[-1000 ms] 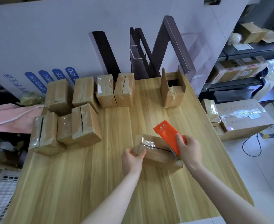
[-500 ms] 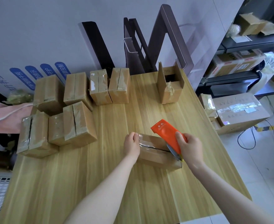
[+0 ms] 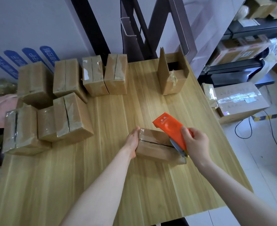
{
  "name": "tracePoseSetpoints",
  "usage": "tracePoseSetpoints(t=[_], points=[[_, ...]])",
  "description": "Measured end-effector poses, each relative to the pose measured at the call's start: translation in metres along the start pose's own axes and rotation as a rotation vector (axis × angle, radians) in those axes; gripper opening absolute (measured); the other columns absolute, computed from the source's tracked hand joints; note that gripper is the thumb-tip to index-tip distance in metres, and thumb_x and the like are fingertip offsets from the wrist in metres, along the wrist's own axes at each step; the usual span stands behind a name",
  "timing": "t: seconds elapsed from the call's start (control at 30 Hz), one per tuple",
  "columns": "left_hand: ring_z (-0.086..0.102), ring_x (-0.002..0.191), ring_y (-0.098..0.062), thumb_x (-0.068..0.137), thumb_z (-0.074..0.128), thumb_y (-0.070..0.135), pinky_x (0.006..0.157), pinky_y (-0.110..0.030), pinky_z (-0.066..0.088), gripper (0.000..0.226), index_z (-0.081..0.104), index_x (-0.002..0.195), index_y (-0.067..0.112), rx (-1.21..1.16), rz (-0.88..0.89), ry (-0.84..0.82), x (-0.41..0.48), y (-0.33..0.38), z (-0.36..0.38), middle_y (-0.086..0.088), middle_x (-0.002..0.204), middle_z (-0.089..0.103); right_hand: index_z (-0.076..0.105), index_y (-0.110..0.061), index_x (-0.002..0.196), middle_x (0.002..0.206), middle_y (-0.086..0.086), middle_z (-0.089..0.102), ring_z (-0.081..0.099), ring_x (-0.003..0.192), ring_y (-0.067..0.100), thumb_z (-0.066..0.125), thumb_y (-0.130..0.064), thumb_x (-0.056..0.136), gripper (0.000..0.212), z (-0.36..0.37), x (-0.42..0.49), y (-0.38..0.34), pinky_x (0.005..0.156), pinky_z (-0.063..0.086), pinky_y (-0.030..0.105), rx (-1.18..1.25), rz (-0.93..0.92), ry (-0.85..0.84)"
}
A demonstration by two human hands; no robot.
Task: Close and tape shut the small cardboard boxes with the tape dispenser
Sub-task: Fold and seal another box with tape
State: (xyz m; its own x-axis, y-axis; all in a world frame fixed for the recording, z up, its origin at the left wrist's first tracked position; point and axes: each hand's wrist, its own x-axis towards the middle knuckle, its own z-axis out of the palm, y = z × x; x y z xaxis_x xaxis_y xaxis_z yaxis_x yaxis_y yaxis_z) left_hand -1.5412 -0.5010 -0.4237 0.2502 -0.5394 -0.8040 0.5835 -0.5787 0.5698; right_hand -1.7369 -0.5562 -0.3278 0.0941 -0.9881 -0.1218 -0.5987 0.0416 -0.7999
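Note:
A small cardboard box [image 3: 155, 145] lies on the wooden table [image 3: 111, 185] in front of me, flaps closed, with clear tape along its top seam. My left hand [image 3: 133, 141] presses flat against the box's left end. My right hand [image 3: 195, 143] grips the orange tape dispenser [image 3: 172, 128], whose blade end rests on the box's right end. One more small box [image 3: 173, 79] stands at the back right of the table with its flaps upright and open.
Several taped boxes [image 3: 69, 115] are grouped along the table's left and back. Dark panels [image 3: 144, 30] lean against the white wall behind. To the right stand a shelf unit [image 3: 242, 67] and cartons on the floor [image 3: 239, 101], with cables nearby.
My left hand has shifted from gripping the box's near-left corner to lying flat on its left end. The view has moved closer; the dispenser stays at the box's right end.

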Motion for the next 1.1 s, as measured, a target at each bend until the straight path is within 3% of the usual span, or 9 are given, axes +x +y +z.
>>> tracePoseSetpoints(t=[0.17, 0.27, 0.4, 0.5, 0.57, 0.77, 0.87, 0.97, 1.1], points=[[0.068, 0.081, -0.026, 0.098, 0.040, 0.052, 0.069, -0.033, 0.056, 0.045, 0.065, 0.101, 0.014, -0.006, 0.060, 0.033, 0.000, 0.007, 0.004, -0.011, 0.093, 0.071, 0.055, -0.004, 0.060, 0.053, 0.003, 0.041, 0.032, 0.047, 0.008, 0.056, -0.025, 0.095, 0.040, -0.002, -0.004, 0.000, 0.046, 0.026, 0.024, 0.054, 0.009, 0.014], [0.065, 0.084, -0.021, 0.102, 0.038, 0.042, 0.068, -0.024, 0.049, 0.042, 0.067, 0.094, 0.013, 0.126, 0.310, 0.182, 0.001, 0.013, 0.004, -0.001, 0.086, 0.069, 0.060, 0.004, 0.069, 0.058, 0.006, 0.044, 0.036, 0.053, 0.010, 0.055, -0.037, 0.088, 0.045, -0.012, -0.003, -0.001, 0.050, 0.028, 0.028, 0.137, 0.058, 0.002], [0.056, 0.115, -0.013, 0.101, 0.043, 0.030, 0.091, -0.023, 0.040, 0.030, 0.065, 0.118, 0.019, 0.794, 0.788, 0.095, -0.015, 0.034, 0.012, 0.005, 0.120, 0.065, 0.057, 0.012, 0.076, 0.063, 0.008, 0.046, 0.039, 0.061, 0.017, 0.057, -0.032, 0.093, 0.047, -0.033, -0.006, 0.005, 0.058, 0.030, 0.031, 0.335, 0.129, 0.091], [0.050, 0.120, -0.016, 0.095, 0.052, 0.032, 0.098, -0.031, 0.039, 0.035, 0.057, 0.129, 0.026, 1.333, 0.814, -0.091, -0.037, 0.033, 0.030, 0.006, 0.126, 0.061, 0.063, 0.002, 0.073, 0.064, 0.006, 0.051, 0.044, 0.059, 0.011, 0.057, -0.026, 0.095, 0.036, -0.041, -0.012, 0.004, 0.057, 0.035, 0.028, 0.446, 0.174, 0.099], [0.050, 0.118, -0.019, 0.093, 0.052, 0.036, 0.097, -0.034, 0.036, 0.035, 0.057, 0.127, 0.029, 1.511, 0.769, -0.028, -0.051, 0.023, 0.032, 0.006, 0.123, 0.061, 0.064, -0.005, 0.069, 0.062, 0.005, 0.053, 0.045, 0.053, 0.008, 0.056, -0.024, 0.096, 0.034, -0.045, -0.018, 0.001, 0.052, 0.036, 0.025, 0.490, 0.172, 0.047], [0.057, 0.112, -0.021, 0.090, 0.054, 0.042, 0.089, -0.033, 0.046, 0.039, 0.056, 0.124, 0.025, 1.162, 0.403, 0.439, -0.083, -0.023, -0.010, 0.004, 0.120, 0.062, 0.061, 0.003, 0.071, 0.043, 0.006, 0.050, 0.042, 0.031, 0.020, 0.051, -0.013, 0.096, 0.031, -0.055, -0.035, -0.021, 0.030, 0.035, 0.023, 0.659, 0.126, -0.179], [0.056, 0.115, -0.017, 0.087, 0.063, 0.034, 0.094, -0.034, 0.045, 0.036, 0.057, 0.122, 0.025, 1.024, 0.493, 0.502, -0.096, -0.027, -0.016, 0.007, 0.123, 0.059, 0.062, 0.006, 0.076, 0.043, 0.011, 0.050, 0.043, 0.031, 0.022, 0.050, -0.013, 0.096, 0.030, -0.054, -0.039, -0.032, 0.031, 0.038, 0.024, 0.657, 0.086, -0.273], [0.064, 0.100, -0.015, 0.092, 0.061, 0.022, 0.089, -0.033, 0.050, 0.014, 0.066, 0.100, 0.033, 0.632, 0.705, 0.383, -0.115, 0.012, -0.003, 0.006, 0.104, 0.068, 0.064, 0.008, 0.079, 0.048, 0.016, 0.051, 0.047, 0.035, 0.024, 0.052, -0.013, 0.095, 0.029, -0.055, -0.039, -0.038, 0.032, 0.041, 0.028, 0.615, 0.037, -0.308], [0.066, 0.076, -0.010, 0.096, 0.057, 0.024, 0.069, -0.020, 0.051, 0.016, 0.071, 0.092, 0.018, 0.217, 0.713, 0.179, -0.158, 0.068, 0.015, -0.001, 0.087, 0.073, 0.070, -0.004, 0.079, 0.053, 0.017, 0.055, 0.050, 0.041, 0.029, 0.062, -0.021, 0.090, 0.022, -0.059, -0.038, -0.044, 0.034, 0.043, 0.031, 0.574, -0.042, -0.338]])
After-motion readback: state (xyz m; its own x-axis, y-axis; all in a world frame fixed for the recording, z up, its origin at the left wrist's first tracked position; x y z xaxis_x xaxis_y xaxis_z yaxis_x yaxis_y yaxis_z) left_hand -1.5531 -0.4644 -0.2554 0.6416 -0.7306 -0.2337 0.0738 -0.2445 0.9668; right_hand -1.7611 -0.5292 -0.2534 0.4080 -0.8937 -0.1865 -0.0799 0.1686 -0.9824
